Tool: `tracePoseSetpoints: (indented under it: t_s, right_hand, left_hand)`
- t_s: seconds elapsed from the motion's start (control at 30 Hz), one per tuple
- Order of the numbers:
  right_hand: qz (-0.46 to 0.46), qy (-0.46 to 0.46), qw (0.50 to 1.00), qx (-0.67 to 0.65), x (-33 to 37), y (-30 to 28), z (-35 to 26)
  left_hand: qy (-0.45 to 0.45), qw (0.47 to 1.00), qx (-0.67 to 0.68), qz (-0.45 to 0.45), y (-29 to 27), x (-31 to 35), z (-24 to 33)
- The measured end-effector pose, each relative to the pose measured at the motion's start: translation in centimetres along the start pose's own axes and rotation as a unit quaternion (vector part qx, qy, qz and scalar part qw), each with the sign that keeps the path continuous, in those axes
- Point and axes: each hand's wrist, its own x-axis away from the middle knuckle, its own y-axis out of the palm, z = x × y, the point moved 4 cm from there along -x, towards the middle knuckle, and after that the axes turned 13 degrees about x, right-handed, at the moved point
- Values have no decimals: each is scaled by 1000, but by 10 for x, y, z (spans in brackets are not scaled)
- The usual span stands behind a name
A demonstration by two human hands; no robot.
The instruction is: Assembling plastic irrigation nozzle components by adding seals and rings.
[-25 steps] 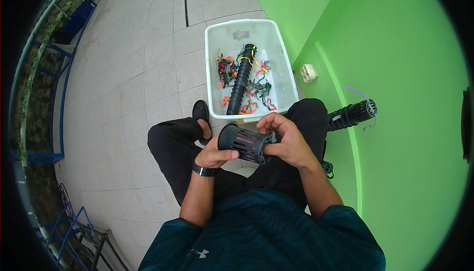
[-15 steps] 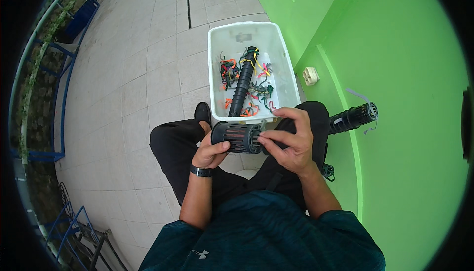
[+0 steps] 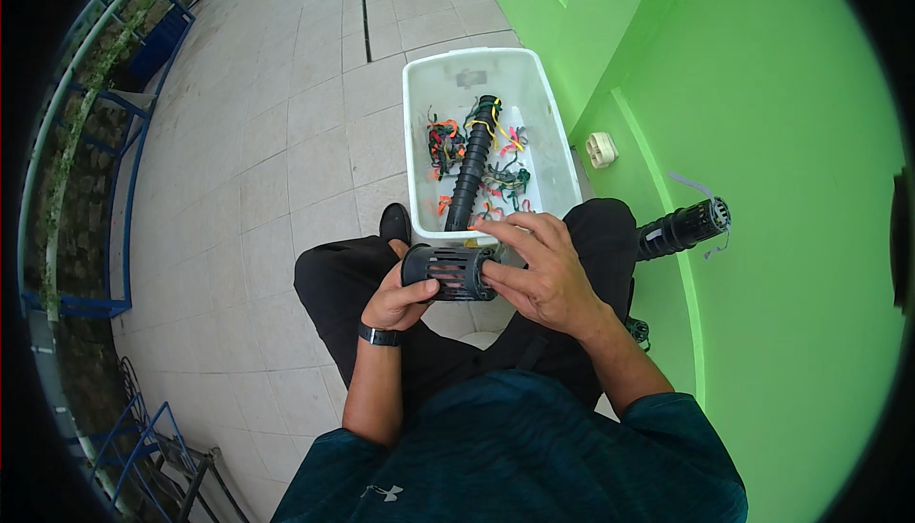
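A black slotted net pot (image 3: 448,272) lies on its side above my lap, its wide rim toward the left. My left hand (image 3: 398,299) is closed round the rim end, thumb on the outer wall. At the narrow end, my right hand (image 3: 543,280) has its thumb and a finger pressed together against the slotted base, with the upper fingers stretched above. Whatever they pinch is hidden behind them. Just beyond stands a white plastic bin (image 3: 419,142). In it a long ribbed black stack (image 3: 469,166), apparently of nested pots, leans among tangled coloured strips (image 3: 445,147).
Right of my knee, another black stack (image 3: 681,230) carries a pale strip at its end. A green wall (image 3: 782,285) with a cream socket box (image 3: 600,150) runs along the right. Pale floor tiles (image 3: 257,228) spread left toward a blue metal railing (image 3: 124,209).
My right hand has shifted slightly left, its fingertips now over the net pot's narrow end. The pot has moved a little left and down, still in my left hand.
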Motion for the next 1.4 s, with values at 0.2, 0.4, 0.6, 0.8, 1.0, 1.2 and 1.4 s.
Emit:
tracePoseSetpoints:
  t_s: [0.2, 0.4, 0.6, 0.8, 1.0, 1.2, 1.4]
  right_hand:
    - [-61, 36, 990, -125, 3, 10, 9]
    - [-100, 15, 983, -150, 4, 12, 8]
    - [-80, 84, 953, -280, 10, 14, 18]
    - [3, 93, 874, -477, 4, 19, 14]
    - [67, 245, 686, -682, 11, 18, 27]
    - [62, 312, 742, -591, 26, 22, 36]
    - [1, 297, 847, -440, 25, 33, 20]
  left_hand:
    - [-18, 999, -20, 29, -4, -2, 0]
    - [-30, 999, -30, 27, -4, -1, -2]
    - [-12, 996, 46, 73, 4, -5, -4]
    - [-40, 990, -22, 132, 0, -17, -15]
    - [-20, 982, -2, 187, -6, -21, -17]
    - [-6, 992, 18, 125, -8, -18, -11]
    - [8, 994, 2, 107, -3, -19, -8]
